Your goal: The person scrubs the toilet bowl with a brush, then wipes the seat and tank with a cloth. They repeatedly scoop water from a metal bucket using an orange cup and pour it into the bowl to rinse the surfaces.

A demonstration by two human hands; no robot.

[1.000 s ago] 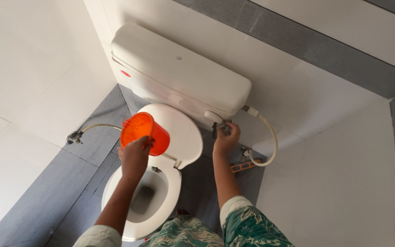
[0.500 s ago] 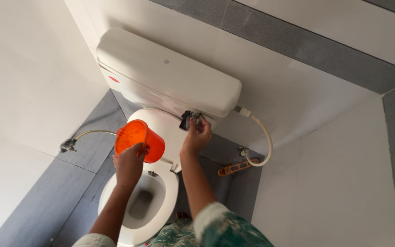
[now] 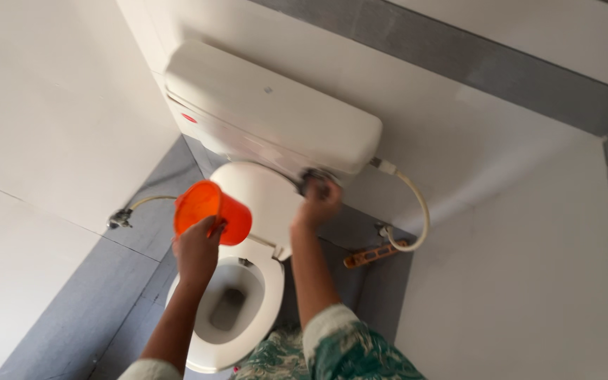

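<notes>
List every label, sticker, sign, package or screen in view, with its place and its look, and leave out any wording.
Red sticker: on the front of the white cistern, near its left end; small, oval, red.
Small grey mark: on top of the cistern lid, near the middle; tiny, too small to tell whether it is a label or a button.
No packages, signs or screens are in view.

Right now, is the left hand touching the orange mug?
Touching. The head view shows the left hand wrapped around the orange mug, fingers over its side.

head view, looking steeply down, near toilet (image 3: 233, 309)
</notes>
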